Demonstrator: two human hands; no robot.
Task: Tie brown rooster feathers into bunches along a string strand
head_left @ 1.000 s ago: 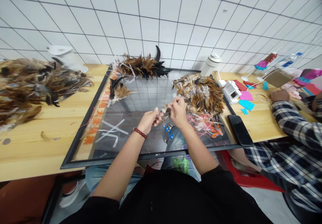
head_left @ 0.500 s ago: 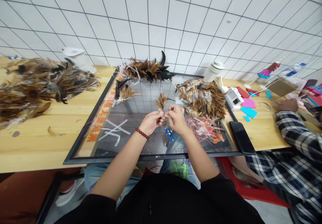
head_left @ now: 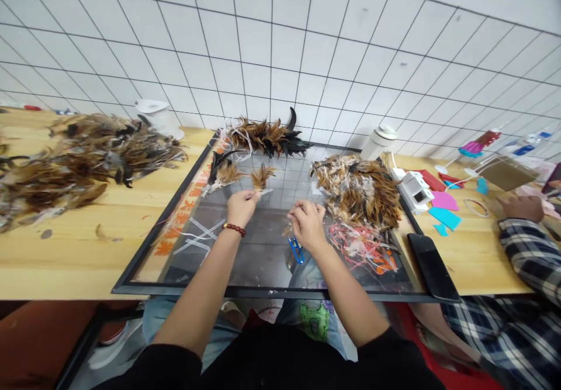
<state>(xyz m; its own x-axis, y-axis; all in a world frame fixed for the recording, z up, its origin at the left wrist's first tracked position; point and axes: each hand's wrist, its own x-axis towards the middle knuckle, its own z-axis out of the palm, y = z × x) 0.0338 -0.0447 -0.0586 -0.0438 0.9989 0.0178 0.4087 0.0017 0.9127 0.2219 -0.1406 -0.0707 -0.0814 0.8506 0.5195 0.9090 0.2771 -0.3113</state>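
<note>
My left hand (head_left: 242,207), with a red bead bracelet at the wrist, pinches the pale base of a small brown feather bunch (head_left: 262,177) over the dark glass board (head_left: 258,261). To the right, my right hand (head_left: 307,221) has its fingers curled together above the board; what they hold, if anything, is too small to name. Just below it lies a blue tool (head_left: 296,250). White strips (head_left: 197,235) lie crossed at the board's left. A small feather bundle (head_left: 223,175) sits left of the held bunch.
Feather piles lie at the left (head_left: 56,185), the board's back (head_left: 263,135) and its right (head_left: 359,191), above pink shreds (head_left: 357,247). A black phone (head_left: 432,267), a power strip (head_left: 412,190) and a white bottle (head_left: 379,141) stand right. A person's plaid sleeve (head_left: 530,249) is at far right.
My hands have moved apart. The left has carried the feather bunch left and away from me, while the right stays above the blue tool. The camera view has shifted slightly.
</note>
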